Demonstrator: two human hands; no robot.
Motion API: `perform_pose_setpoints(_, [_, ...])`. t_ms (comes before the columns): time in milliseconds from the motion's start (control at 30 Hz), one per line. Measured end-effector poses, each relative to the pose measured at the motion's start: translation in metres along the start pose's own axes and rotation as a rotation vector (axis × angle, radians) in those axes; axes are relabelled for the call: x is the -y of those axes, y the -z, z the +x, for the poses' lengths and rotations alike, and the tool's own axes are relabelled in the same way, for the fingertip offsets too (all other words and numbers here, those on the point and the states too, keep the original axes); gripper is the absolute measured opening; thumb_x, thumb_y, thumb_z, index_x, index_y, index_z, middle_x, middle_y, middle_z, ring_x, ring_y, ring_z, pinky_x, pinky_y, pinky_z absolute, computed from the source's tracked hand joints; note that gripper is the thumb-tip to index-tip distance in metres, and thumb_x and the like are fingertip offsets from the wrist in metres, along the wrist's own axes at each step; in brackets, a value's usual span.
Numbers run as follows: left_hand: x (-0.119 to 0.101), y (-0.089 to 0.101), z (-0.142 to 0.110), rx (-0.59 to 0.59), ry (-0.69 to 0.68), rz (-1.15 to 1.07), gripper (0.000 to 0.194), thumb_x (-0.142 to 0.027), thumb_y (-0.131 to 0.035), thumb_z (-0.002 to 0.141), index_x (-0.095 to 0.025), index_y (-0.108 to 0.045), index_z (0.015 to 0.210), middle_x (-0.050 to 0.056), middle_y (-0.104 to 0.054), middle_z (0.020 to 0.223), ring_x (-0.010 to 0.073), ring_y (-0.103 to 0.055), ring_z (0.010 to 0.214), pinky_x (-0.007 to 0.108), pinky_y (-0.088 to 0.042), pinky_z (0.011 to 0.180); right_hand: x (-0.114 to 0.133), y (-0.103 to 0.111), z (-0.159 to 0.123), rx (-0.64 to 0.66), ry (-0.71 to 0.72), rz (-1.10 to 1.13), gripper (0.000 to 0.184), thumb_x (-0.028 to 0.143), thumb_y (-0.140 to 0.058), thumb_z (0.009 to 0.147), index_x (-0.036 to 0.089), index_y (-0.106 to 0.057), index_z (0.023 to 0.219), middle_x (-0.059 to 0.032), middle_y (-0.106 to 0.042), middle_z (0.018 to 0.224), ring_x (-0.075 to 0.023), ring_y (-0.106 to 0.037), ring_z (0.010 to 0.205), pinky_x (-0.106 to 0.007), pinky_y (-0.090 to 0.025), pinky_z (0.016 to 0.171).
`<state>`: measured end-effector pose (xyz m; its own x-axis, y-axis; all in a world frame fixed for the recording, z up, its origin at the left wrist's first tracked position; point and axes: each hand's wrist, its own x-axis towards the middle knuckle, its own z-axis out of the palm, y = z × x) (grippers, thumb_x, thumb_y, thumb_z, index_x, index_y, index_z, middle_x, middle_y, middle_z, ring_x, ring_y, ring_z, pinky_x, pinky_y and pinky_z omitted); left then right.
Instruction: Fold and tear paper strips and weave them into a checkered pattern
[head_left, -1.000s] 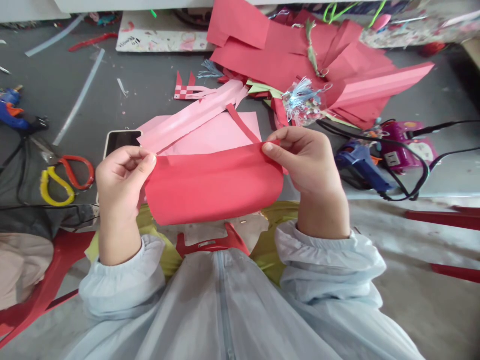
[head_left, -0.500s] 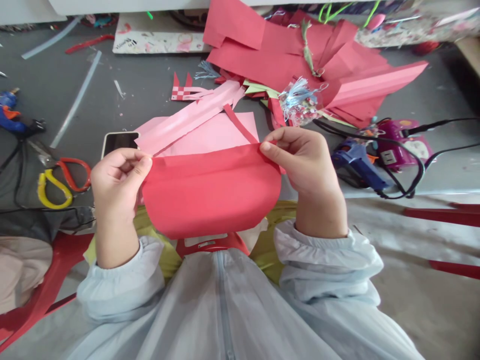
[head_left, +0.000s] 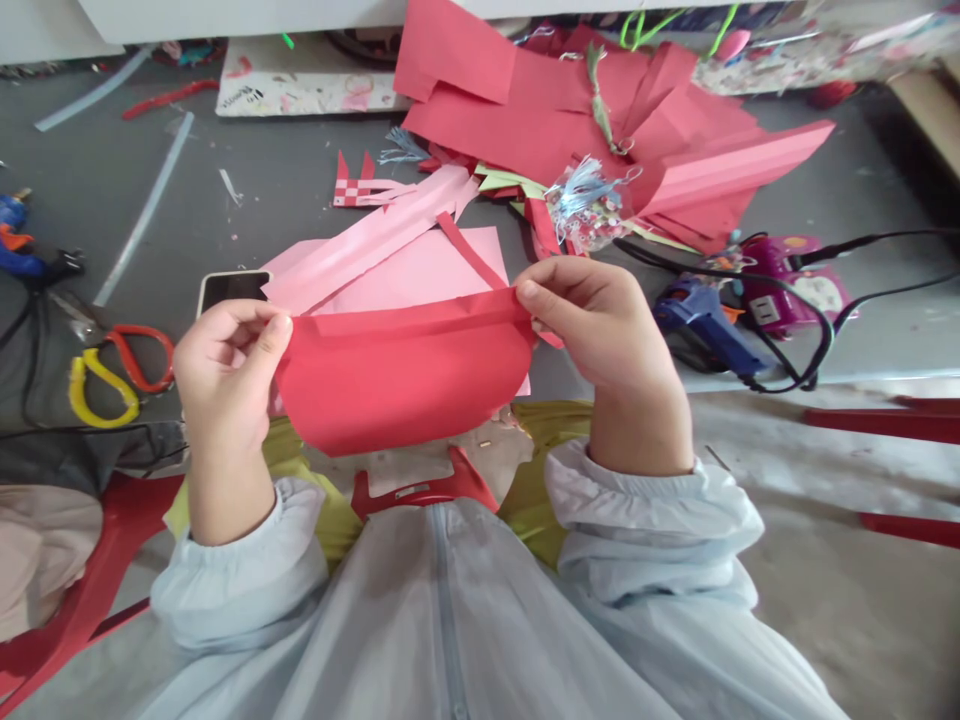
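Note:
A sheet of red paper point(head_left: 405, 380) is stretched between my two hands, over the near edge of the table. A narrow folded strip runs along its top edge, and its lower part curves toward me. My left hand point(head_left: 232, 365) pinches the top left corner between thumb and fingers. At the top right corner my right hand point(head_left: 592, 325) pinches it the same way. Behind the sheet lie pink paper point(head_left: 420, 270) and a folded pink strip point(head_left: 375, 238). A phone point(head_left: 232, 288), partly covered, is just beyond my left hand.
Scissors point(head_left: 124, 372) with red and yellow handles lie at the left. A blue glue gun point(head_left: 712, 325) and a purple device point(head_left: 795, 285) with black cords sit at the right. Red paper sheets point(head_left: 525, 125) are piled at the back. A red stool point(head_left: 424, 492) is below.
The lower part of the red paper has swung up and away from me, showing more of the stool and floor below. Both hands keep their pinch, and the view has shifted slightly.

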<state>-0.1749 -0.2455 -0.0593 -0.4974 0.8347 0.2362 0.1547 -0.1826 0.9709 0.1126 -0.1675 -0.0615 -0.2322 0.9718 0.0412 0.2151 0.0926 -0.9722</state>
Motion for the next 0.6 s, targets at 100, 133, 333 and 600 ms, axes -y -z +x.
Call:
perform_pose_setpoints(100, [0.0024,0.0016,0.0011,0.008,0.0,-0.002,0.017,-0.031,-0.09,0.071,-0.022,-0.078,0.078,0.0,-0.072,0.075,0.0105,-0.062,0.069,0.025,-0.05,0.064,-0.0001,0.0001,0.0002,-0.018,-0.009,0.033,0.025,0.046,-0.079,0.078,0.023,-0.07,0.073,-0.0018,-0.065,0.069,-0.0151,-0.056,0.061,-0.031,-0.048,0.056])
perform_pose_setpoints(133, [0.0035,0.0022,0.0016,0.008,-0.001,-0.011,0.017,-0.03,-0.09,0.07,-0.021,-0.078,0.079,0.0,-0.073,0.078,0.0103,-0.063,0.071,0.025,-0.051,0.067,-0.0004,0.0004,0.0004,-0.022,-0.01,0.047,0.022,0.043,-0.08,0.077,0.023,-0.071,0.073,-0.0021,-0.066,0.07,-0.016,-0.059,0.063,-0.032,-0.05,0.058])
perform_pose_setpoints(333, [0.0065,0.0027,0.0033,0.042,0.01,-0.083,0.029,-0.023,-0.095,0.061,-0.02,-0.079,0.085,0.003,-0.075,0.085,0.0106,-0.066,0.077,0.024,-0.054,0.074,-0.0025,0.0033,0.0016,0.019,0.03,0.079,0.008,0.024,-0.082,0.073,0.025,-0.076,0.078,-0.0043,-0.076,0.084,-0.022,-0.072,0.081,-0.039,-0.061,0.074])
perform_pose_setpoints(600, [0.0036,-0.0005,0.0033,-0.012,-0.059,-0.075,0.03,-0.018,-0.095,0.058,-0.022,-0.078,0.082,-0.001,-0.074,0.078,0.0092,-0.066,0.071,0.024,-0.057,0.072,0.0039,0.0024,0.0002,-0.005,0.048,0.087,0.011,0.017,-0.08,0.071,0.026,-0.074,0.077,-0.0034,-0.077,0.085,-0.0225,-0.074,0.084,-0.041,-0.064,0.078])
